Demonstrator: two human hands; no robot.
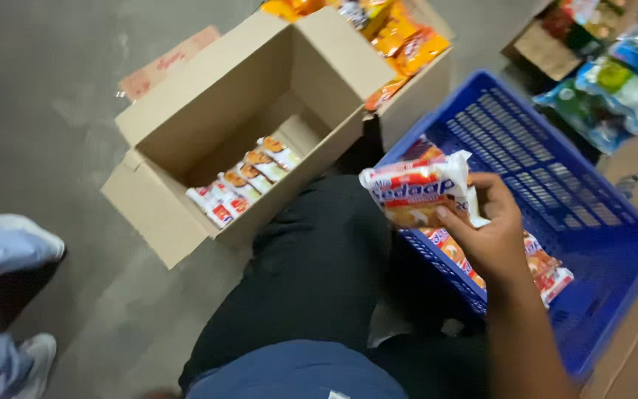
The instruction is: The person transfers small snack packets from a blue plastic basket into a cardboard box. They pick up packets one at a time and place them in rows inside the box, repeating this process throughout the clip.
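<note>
Over the blue crate (555, 185), the right hand (492, 236) grips a noodle pack (416, 193) by its right edge, fingers closed. It looks light, crinkly and crushable. No left hand shows.

Noodle packet (416, 191) — white, red and orange

A soft, crinkled plastic pack, lying roughly flat and lengthwise left to right, pinched at its right end — it is held in the air over the near left rim of the blue crate (555, 185), above similar packets inside.

Packets (241, 185) lie in the box (186, 118), left of the basket (555, 185) (more packets (548, 270) inside).
</note>
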